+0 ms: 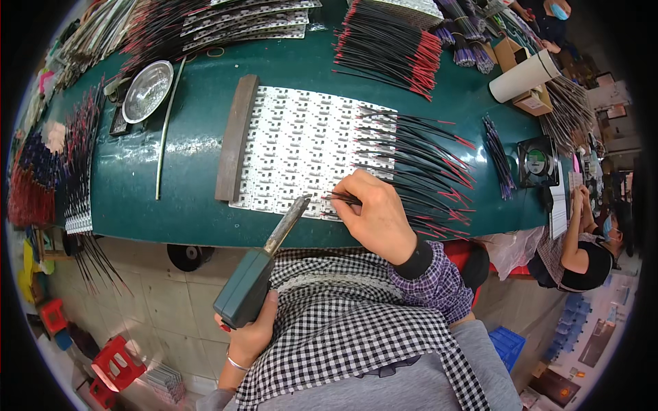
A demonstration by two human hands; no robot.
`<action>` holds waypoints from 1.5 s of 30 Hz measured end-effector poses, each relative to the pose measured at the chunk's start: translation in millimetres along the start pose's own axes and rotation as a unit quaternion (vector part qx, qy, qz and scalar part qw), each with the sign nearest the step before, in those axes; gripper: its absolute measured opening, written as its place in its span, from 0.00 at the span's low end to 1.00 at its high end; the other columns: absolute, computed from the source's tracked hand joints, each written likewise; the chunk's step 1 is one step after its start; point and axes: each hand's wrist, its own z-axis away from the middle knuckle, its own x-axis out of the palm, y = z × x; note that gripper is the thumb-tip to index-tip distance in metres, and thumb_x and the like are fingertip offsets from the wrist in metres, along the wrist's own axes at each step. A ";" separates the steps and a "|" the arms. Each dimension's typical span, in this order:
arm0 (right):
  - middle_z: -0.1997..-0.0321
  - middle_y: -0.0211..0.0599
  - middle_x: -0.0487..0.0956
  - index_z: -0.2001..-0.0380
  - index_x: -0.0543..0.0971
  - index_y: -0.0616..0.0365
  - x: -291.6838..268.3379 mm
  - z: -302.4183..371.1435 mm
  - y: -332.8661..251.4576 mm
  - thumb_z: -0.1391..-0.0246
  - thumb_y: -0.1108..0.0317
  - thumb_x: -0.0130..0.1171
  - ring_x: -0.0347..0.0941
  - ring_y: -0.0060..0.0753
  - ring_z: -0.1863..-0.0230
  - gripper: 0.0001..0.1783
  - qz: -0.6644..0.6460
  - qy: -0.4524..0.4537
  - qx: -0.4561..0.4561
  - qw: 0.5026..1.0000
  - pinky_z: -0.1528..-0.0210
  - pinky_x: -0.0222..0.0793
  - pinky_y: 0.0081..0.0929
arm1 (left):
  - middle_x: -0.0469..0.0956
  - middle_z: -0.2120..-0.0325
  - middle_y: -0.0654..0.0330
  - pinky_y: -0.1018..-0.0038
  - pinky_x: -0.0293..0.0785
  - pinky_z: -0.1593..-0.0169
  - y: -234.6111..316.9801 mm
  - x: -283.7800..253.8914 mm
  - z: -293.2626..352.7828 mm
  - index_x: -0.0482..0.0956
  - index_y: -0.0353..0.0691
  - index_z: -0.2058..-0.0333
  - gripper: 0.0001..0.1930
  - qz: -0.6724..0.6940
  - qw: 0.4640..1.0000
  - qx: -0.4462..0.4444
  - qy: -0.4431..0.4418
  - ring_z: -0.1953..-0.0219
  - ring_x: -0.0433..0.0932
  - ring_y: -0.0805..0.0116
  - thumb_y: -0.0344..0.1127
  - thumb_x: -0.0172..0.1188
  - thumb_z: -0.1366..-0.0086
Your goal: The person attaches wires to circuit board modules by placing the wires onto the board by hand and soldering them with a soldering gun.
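A white panel of small circuit boards lies on the green table, its left edge against a dark wooden bar. Black wires with red ends run off its right side in several rows. My left hand is wrapped round the dark green handle of a soldering gun. The gun's metal tip points up and right, at the panel's near edge. Close to that tip, my right hand pinches a thin black wire with a red end over the boards. Its fingers partly hide the wire.
A metal dish and a thin rod lie left. Wire bundles and stacked panels fill the far side. A white roll and a small black fan stand right, near another person.
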 end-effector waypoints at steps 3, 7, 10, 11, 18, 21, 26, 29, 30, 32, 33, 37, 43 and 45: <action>0.68 0.41 0.76 0.69 0.78 0.61 -0.3 0.4 -1.7 0.47 0.73 0.62 0.76 0.46 0.71 0.04 0.009 0.011 -0.004 1.000 0.68 0.71 0.38 | 0.84 0.76 0.59 0.75 0.74 0.73 3.9 2.9 -4.4 0.84 0.33 0.68 0.07 -0.005 0.999 0.030 -0.011 0.78 0.80 0.72 0.29 0.71 0.44; 0.68 0.42 0.77 0.68 0.79 0.61 -3.2 -0.2 -1.1 0.45 0.72 0.61 0.76 0.47 0.70 0.04 0.005 0.010 -0.015 1.000 0.68 0.71 0.39 | 0.83 0.76 0.59 0.75 0.74 0.73 5.7 4.2 -8.8 0.84 0.33 0.69 0.06 -0.027 0.997 0.064 -0.031 0.79 0.80 0.71 0.28 0.70 0.44; 0.69 0.42 0.79 0.68 0.79 0.62 -3.6 -0.8 -2.4 0.45 0.72 0.61 0.77 0.47 0.71 0.04 -0.006 0.017 -0.019 1.000 0.68 0.72 0.38 | 0.83 0.77 0.59 0.75 0.74 0.73 7.0 7.0 -8.7 0.85 0.34 0.69 0.05 -0.022 0.998 0.059 -0.023 0.79 0.80 0.70 0.27 0.70 0.44; 0.70 0.43 0.80 0.69 0.79 0.62 -3.0 -1.2 -3.2 0.46 0.72 0.60 0.78 0.47 0.71 0.04 -0.014 0.023 -0.013 1.000 0.69 0.72 0.38 | 0.83 0.77 0.59 0.75 0.74 0.73 6.8 8.0 -9.0 0.85 0.34 0.69 0.05 -0.015 0.998 0.057 -0.018 0.79 0.80 0.70 0.27 0.70 0.44; 0.75 0.42 0.79 0.72 0.79 0.62 3.2 -2.6 1.2 0.49 0.72 0.61 0.77 0.46 0.75 0.04 -0.001 0.023 -0.002 1.000 0.71 0.71 0.39 | 0.83 0.76 0.58 0.74 0.74 0.73 2.6 7.5 -10.7 0.84 0.33 0.68 0.07 -0.058 0.994 0.091 -0.031 0.79 0.80 0.67 0.29 0.70 0.45; 0.75 0.42 0.79 0.72 0.79 0.62 4.3 -3.5 1.8 0.49 0.72 0.61 0.77 0.44 0.76 0.05 0.012 0.028 -0.015 0.999 0.72 0.71 0.38 | 0.82 0.77 0.58 0.74 0.74 0.73 8.6 9.3 -15.4 0.84 0.34 0.68 0.08 -0.053 0.994 0.093 -0.035 0.80 0.80 0.66 0.30 0.70 0.45; 0.75 0.42 0.79 0.73 0.78 0.64 5.9 -3.2 2.5 0.49 0.72 0.62 0.77 0.43 0.77 0.05 0.014 0.029 -0.021 0.999 0.73 0.70 0.37 | 0.81 0.75 0.57 0.74 0.74 0.73 3.0 10.9 -14.9 0.83 0.33 0.68 0.07 -0.055 0.992 0.103 -0.042 0.78 0.79 0.66 0.26 0.68 0.46; 0.75 0.42 0.79 0.73 0.78 0.64 5.5 -3.1 2.4 0.49 0.73 0.61 0.77 0.43 0.77 0.05 0.019 0.022 -0.016 0.999 0.74 0.70 0.37 | 0.80 0.74 0.55 0.75 0.74 0.74 5.3 9.6 -16.8 0.82 0.31 0.68 0.07 -0.063 0.989 0.118 -0.058 0.78 0.79 0.66 0.24 0.67 0.47; 0.75 0.42 0.79 0.73 0.78 0.64 5.7 -3.0 2.4 0.49 0.73 0.61 0.77 0.43 0.77 0.05 0.019 0.022 -0.016 0.999 0.74 0.70 0.37 | 0.79 0.74 0.55 0.75 0.73 0.74 6.7 8.7 -17.4 0.81 0.30 0.68 0.07 -0.080 0.986 0.132 -0.070 0.78 0.79 0.66 0.23 0.67 0.47; 0.75 0.42 0.79 0.74 0.77 0.64 6.7 -3.0 2.4 0.49 0.73 0.62 0.77 0.43 0.77 0.05 0.011 0.028 -0.018 0.999 0.74 0.70 0.38 | 0.79 0.74 0.55 0.75 0.73 0.74 8.0 7.9 -18.3 0.81 0.30 0.68 0.07 -0.089 0.984 0.139 -0.074 0.78 0.79 0.66 0.22 0.67 0.47; 0.75 0.42 0.79 0.74 0.77 0.64 6.8 -2.9 2.6 0.49 0.73 0.62 0.77 0.43 0.77 0.05 0.010 0.028 -0.017 0.999 0.74 0.70 0.38 | 0.79 0.74 0.55 0.75 0.73 0.75 8.3 7.6 -18.6 0.81 0.30 0.68 0.07 -0.097 0.981 0.146 -0.079 0.78 0.78 0.66 0.22 0.67 0.48; 0.76 0.42 0.78 0.75 0.76 0.64 6.6 -2.9 1.9 0.49 0.73 0.62 0.77 0.44 0.77 0.06 0.016 0.021 -0.002 1.000 0.74 0.69 0.38 | 0.79 0.74 0.54 0.74 0.73 0.74 6.9 5.3 -15.6 0.81 0.30 0.68 0.08 -0.101 0.983 0.125 -0.090 0.78 0.79 0.66 0.23 0.67 0.48; 0.76 0.43 0.78 0.75 0.76 0.64 5.2 -3.7 0.4 0.49 0.73 0.61 0.76 0.46 0.76 0.06 0.030 0.016 -0.006 0.999 0.73 0.70 0.40 | 0.83 0.66 0.58 0.75 0.76 0.62 -0.9 0.1 -5.5 0.82 0.29 0.61 0.11 -0.056 0.995 0.042 -0.077 0.67 0.79 0.71 0.24 0.69 0.42; 0.76 0.43 0.78 0.75 0.76 0.63 4.6 -4.8 0.8 0.49 0.73 0.61 0.76 0.46 0.76 0.06 0.033 0.016 -0.008 0.999 0.73 0.70 0.41 | 0.83 0.66 0.58 0.75 0.76 0.61 0.9 0.3 -6.0 0.82 0.29 0.60 0.11 -0.057 0.994 0.049 -0.073 0.66 0.80 0.71 0.24 0.69 0.42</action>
